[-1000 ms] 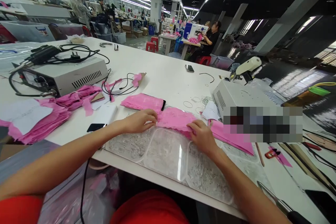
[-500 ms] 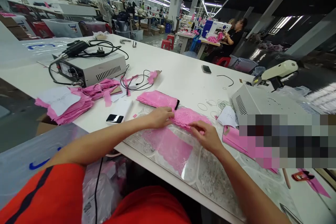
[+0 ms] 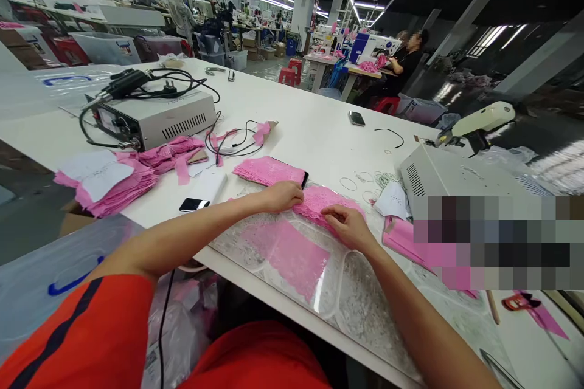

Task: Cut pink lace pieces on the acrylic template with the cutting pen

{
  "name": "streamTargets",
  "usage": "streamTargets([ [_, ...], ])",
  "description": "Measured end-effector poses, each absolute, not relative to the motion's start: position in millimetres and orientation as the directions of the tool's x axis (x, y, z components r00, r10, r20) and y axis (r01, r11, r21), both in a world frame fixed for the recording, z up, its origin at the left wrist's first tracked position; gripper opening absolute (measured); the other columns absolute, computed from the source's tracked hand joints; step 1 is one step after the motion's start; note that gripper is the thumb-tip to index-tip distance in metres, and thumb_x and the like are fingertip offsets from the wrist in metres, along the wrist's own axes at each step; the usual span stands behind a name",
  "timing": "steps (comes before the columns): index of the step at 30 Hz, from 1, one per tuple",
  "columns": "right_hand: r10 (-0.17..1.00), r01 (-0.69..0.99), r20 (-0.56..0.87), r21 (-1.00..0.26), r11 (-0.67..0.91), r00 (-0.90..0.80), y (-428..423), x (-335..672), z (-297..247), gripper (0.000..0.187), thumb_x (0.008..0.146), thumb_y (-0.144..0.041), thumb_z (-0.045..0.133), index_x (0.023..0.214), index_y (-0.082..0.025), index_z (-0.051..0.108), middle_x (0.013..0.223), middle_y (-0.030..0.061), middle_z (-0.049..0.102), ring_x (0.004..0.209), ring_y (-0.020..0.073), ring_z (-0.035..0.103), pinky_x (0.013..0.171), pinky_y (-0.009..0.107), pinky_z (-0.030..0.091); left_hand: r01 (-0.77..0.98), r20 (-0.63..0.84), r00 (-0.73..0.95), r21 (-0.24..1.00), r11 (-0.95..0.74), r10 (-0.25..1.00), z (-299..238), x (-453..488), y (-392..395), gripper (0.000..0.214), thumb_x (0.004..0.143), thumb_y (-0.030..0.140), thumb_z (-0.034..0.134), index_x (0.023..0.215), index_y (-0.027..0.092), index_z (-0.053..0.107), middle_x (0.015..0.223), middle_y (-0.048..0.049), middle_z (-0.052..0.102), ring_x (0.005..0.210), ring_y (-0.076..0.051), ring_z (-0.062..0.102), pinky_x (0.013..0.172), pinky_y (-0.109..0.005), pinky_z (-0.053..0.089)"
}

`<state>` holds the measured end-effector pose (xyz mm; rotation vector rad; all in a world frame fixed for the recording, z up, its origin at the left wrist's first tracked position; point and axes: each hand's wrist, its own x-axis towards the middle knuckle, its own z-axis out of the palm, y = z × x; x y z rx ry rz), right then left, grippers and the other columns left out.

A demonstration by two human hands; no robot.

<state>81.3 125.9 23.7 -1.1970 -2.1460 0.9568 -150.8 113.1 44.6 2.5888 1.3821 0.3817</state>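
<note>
Lace stack is laid at the far part of the clear mat on the bench; its left end is met by left hand, its near edge by right hand, presumably for steadying. Fingers are curled; any pinch cannot be told.

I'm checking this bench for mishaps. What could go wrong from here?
The left hand and right hand are both at the stack of pink lace pieces, so a tug might shift its layers or catch more than one.

The single pink piece on the clear mat lies between the forearms, where one could brush it askew.

The metal tool lies beside the right forearm, which could bump it.
</note>
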Motion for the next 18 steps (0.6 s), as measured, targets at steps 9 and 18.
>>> streamTargets([
  [9, 0.88, 0.567, 0.197, -0.7, 0.434, -0.431, 123.8, 54.6, 39.4, 0.025, 0.072, -0.035, 0.06, 0.09, -0.021, 0.07, 0.082, 0.0037, 0.07, 0.069, 0.0153, 0.059, 0.065, 0.029, 0.045, 0.833, 0.158, 0.494, 0.196, -0.517, 0.855, 58.0, -143.4, 106.9, 0.02, 0.085, 0.012, 0.048, 0.081, 0.017, 0.067, 0.083, -0.0045, 0.063, 0.078, -0.016, 0.058, 0.07, -0.025, 0.041],
  [18, 0.896, 0.563, 0.291, -0.701, 0.438, -0.335, 135.4, 34.8, 46.8, 0.012, 0.069, -0.021, 0.054, 0.068, -0.021, 0.065, 0.067, 0.0008, 0.066, 0.064, 0.0143, 0.056, 0.063, 0.028, 0.042, 0.936, 0.209, 0.319, 0.081, -0.341, 0.924, 39.5, -139.5, 108.6, 0.012, 0.082, 0.014, 0.054, 0.087, 0.013, 0.065, 0.094, -0.0115, 0.063, 0.094, -0.026, 0.058, 0.08, -0.038, 0.043],
])
